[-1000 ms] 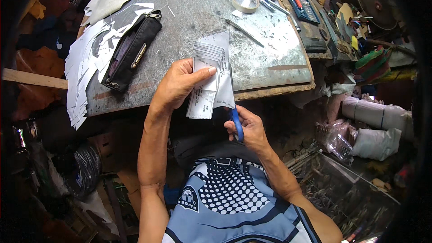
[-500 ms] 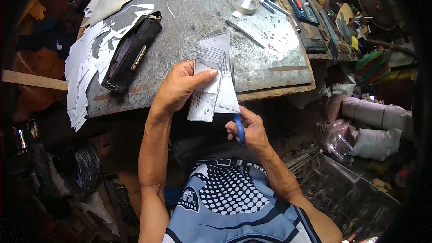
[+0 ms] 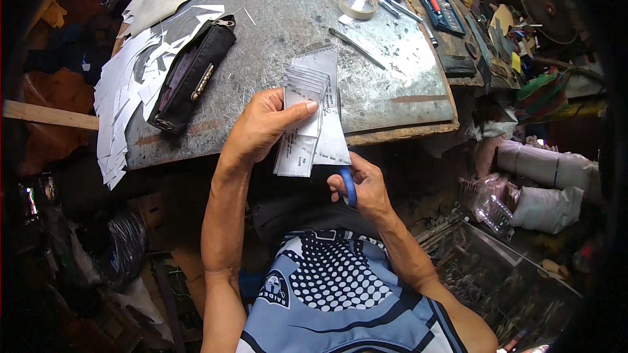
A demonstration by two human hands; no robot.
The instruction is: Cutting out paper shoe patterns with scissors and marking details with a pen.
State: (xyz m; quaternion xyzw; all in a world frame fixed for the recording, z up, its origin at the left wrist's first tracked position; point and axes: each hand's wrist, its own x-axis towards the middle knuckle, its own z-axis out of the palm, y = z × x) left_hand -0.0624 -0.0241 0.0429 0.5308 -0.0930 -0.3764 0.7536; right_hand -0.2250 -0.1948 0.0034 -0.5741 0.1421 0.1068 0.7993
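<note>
My left hand (image 3: 265, 124) pinches a fanned stack of white paper patterns (image 3: 302, 131) with dark markings, its thumb pressed on top. The stack is held up over the table's near edge. Just right of it my right hand (image 3: 365, 188) is closed round the blue handle of a pair of scissors (image 3: 348, 186). The scissors' blades run up along the right side of the rearmost paper piece; most of their length is hidden behind the paper. A silver pen (image 3: 357, 48) lies on the table beyond the papers.
The worn metal-topped table (image 3: 275, 19) carries a black zip pouch (image 3: 193, 75) and a heap of white paper scraps (image 3: 124, 101) on the left. A tape roll (image 3: 358, 4), more pens and a dark blue tray (image 3: 441, 12) lie at the back right. White bundles (image 3: 548, 170) sit farther right.
The papers have shifted very slightly to the right in my left hand. My right hand and the scissors are almost where they were.
</note>
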